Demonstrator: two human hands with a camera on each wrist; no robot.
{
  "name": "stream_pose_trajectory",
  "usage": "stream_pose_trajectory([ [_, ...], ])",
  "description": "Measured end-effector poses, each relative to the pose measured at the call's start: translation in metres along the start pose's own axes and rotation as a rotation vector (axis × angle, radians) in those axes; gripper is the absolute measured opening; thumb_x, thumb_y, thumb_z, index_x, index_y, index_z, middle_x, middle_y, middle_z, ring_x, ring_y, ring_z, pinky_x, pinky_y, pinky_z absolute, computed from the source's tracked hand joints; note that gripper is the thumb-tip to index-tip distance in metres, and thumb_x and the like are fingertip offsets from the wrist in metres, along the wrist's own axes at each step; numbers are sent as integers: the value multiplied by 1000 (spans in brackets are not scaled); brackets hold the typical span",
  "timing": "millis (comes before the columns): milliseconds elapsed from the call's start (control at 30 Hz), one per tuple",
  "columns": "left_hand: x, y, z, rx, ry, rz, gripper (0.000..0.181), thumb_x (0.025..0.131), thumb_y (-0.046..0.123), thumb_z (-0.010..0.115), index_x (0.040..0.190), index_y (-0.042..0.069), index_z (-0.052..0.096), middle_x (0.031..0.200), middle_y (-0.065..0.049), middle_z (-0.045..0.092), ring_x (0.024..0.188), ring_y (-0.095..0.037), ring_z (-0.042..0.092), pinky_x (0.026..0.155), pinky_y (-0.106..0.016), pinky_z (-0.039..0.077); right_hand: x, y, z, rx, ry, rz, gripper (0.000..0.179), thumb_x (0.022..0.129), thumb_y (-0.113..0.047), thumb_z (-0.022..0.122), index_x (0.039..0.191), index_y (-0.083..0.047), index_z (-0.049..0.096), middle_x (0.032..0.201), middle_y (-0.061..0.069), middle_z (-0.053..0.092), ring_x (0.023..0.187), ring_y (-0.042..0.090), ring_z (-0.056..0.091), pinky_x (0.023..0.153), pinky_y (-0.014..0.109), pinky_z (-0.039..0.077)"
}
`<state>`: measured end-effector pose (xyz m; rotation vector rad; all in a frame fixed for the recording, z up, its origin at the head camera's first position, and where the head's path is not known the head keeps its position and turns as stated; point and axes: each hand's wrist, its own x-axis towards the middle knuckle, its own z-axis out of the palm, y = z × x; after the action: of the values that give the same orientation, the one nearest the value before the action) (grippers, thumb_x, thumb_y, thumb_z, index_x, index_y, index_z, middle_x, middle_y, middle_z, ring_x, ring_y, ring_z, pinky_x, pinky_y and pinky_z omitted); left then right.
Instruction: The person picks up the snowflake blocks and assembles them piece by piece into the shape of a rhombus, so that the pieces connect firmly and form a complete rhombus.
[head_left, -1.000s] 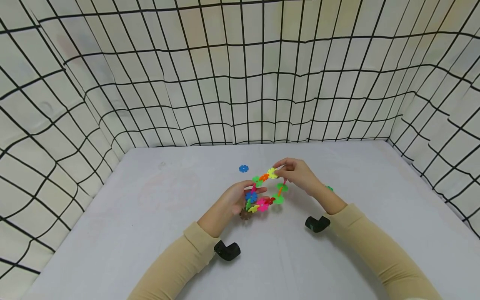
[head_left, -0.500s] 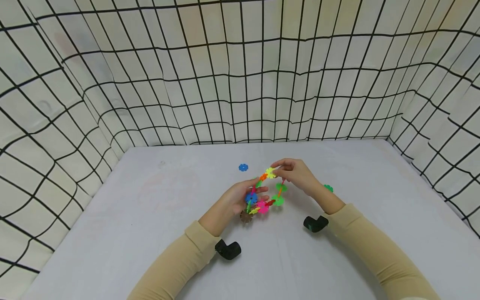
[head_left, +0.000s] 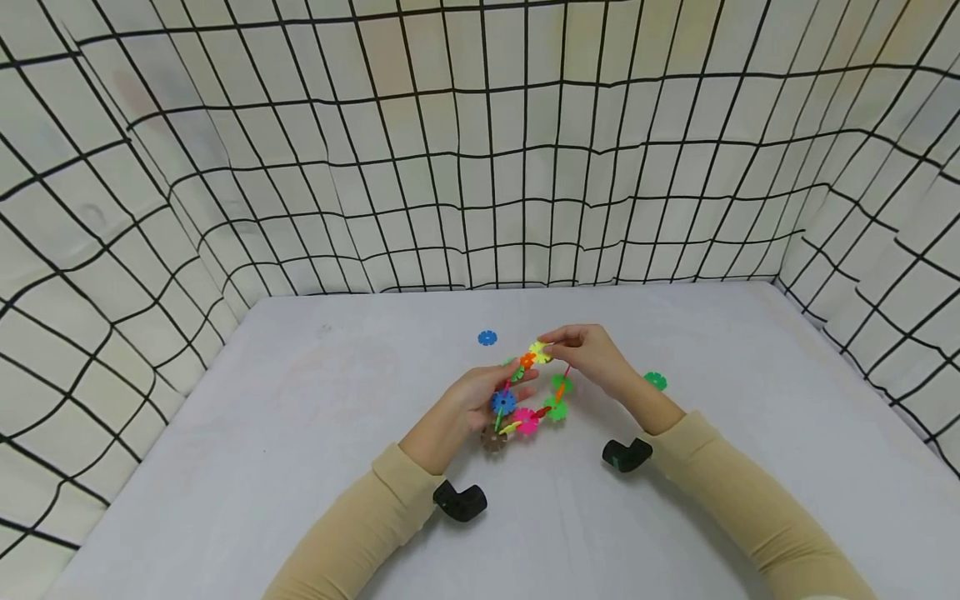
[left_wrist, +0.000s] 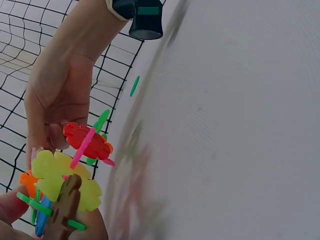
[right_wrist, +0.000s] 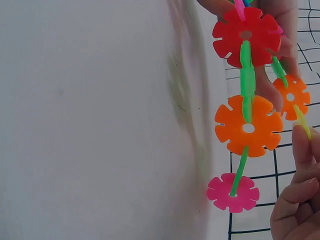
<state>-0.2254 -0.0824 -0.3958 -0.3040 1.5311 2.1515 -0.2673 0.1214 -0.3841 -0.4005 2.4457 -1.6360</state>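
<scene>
A chain of colourful plastic snowflake discs, the notched interlocking kind, hangs in an open loop between my hands. In the head view my left hand (head_left: pixel 463 404) holds one side of it, thumb at the green and orange discs (head_left: pixel 527 360), other fingers behind. My right hand (head_left: pixel 592 354) pinches the yellow disc (right_wrist: pixel 301 120) beside that orange one, between thumb and fingertips. Pink (right_wrist: pixel 233 193), orange (right_wrist: pixel 248 127) and red (right_wrist: pixel 245 35) discs dangle along the far side. A brown disc (left_wrist: pixel 64 210) is at the chain's lowest part, near my left palm.
A loose blue disc (head_left: pixel 487 337) lies on the white-covered table (head_left: pixel 337 375) beyond my hands, and a loose green disc (head_left: pixel 655 381) lies by my right wrist. Black wrist-camera mounts (head_left: pixel 460 502) sit under both cuffs. Black netting (head_left: pixel 525 179) stands around the table's sides and back.
My right hand has shifted slightly left and nearer, bringing the yellow disc closer to my left thumb. The loose green disc now shows fully beside my right wrist.
</scene>
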Motion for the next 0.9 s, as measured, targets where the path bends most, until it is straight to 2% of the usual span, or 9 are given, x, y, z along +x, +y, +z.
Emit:
stream_pose_trajectory([
  [100, -1, 0, 0, -5, 0, -1, 42, 108, 25, 55, 139, -4, 56, 126, -12, 70, 85, -11, 71, 88, -28, 56, 0, 1, 1, -4, 1, 2, 27, 100, -16, 67, 121, 0, 73, 110, 9, 74, 105, 28, 66, 87, 35, 53],
  [200, -2, 0, 0, -7, -5, -2, 43, 108, 25, 55, 140, -3, 56, 129, -14, 69, 85, -11, 72, 93, -30, 55, -1, 2, 0, 5, -10, -9, 27, 100, -15, 67, 121, 1, 72, 108, 8, 74, 104, 29, 65, 84, 34, 52],
  [300, -2, -1, 1, -24, -22, -10, 42, 108, 24, 54, 142, -2, 55, 134, -15, 66, 89, -14, 72, 100, -35, 52, -1, 3, -1, 6, -34, -28, 27, 100, -14, 67, 122, 1, 71, 107, 8, 74, 104, 31, 66, 81, 33, 52],
  [467, -2, -1, 3, -62, -45, -25, 41, 108, 20, 53, 144, -1, 53, 140, -16, 61, 98, -19, 71, 106, -42, 47, 3, 6, -3, -38, -65, -59, 26, 100, -13, 67, 123, 0, 71, 111, 9, 74, 103, 27, 66, 84, 32, 50],
  [600, -1, -1, 4, -77, -21, -24, 41, 106, 21, 56, 142, 0, 56, 138, -17, 61, 99, -21, 69, 106, -50, 47, 6, 6, -3, -65, -88, -64, 26, 100, -12, 67, 122, -1, 72, 105, 7, 73, 96, 26, 63, 79, 32, 49],
  [733, 2, -3, 3, -37, -17, -10, 43, 106, 22, 58, 143, 2, 54, 137, -16, 61, 100, -21, 67, 101, -51, 50, 7, 6, -1, -72, -104, -61, 25, 99, -12, 68, 122, -1, 72, 96, 6, 73, 90, 27, 62, 72, 31, 46],
  [900, 5, -4, 1, 11, -22, 6, 45, 107, 21, 57, 148, 4, 51, 136, -14, 61, 98, -18, 66, 93, -46, 56, 5, 5, -5, -135, -109, -89, 28, 101, -14, 66, 124, 0, 71, 107, 8, 73, 95, 26, 64, 78, 33, 49],
])
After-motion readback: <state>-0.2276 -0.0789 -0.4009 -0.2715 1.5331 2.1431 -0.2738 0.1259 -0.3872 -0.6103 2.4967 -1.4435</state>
